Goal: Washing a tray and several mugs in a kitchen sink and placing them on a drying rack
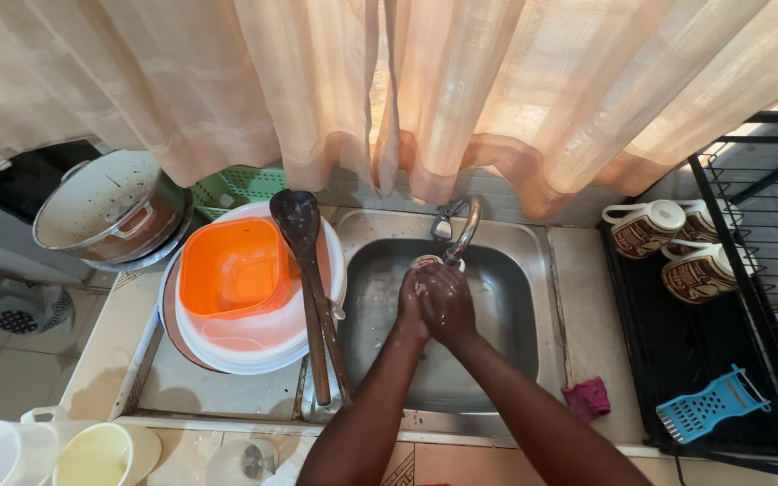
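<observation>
Both hands are held together over a stainless steel sink [506,360], directly under the curved metal tap [463,227]. The left hand [411,301] and right hand [450,304] are pressed against each other, wet and glossy, with fingers curled and closed around a small pale object [425,263] at the spout; what that object is cannot be told. Both forearms rise from the near edge and converge at the basin's centre.

On the left draining board, a stack of white round bowls [254,346] is seen, with a square orange plastic container [231,267] on top. Two dark wooden spoons [308,270] are laid across the stack's right rim, handles pointing near. Far left, a dented metal pot [110,211] and a green lattice basket [236,187] are noted. A crumpled magenta cloth [586,398] lies right of the basin. In the black wire rack [767,297], brown-and-white mugs [668,247] lie on their sides and a blue plastic grater [711,405] rests nearer.
</observation>
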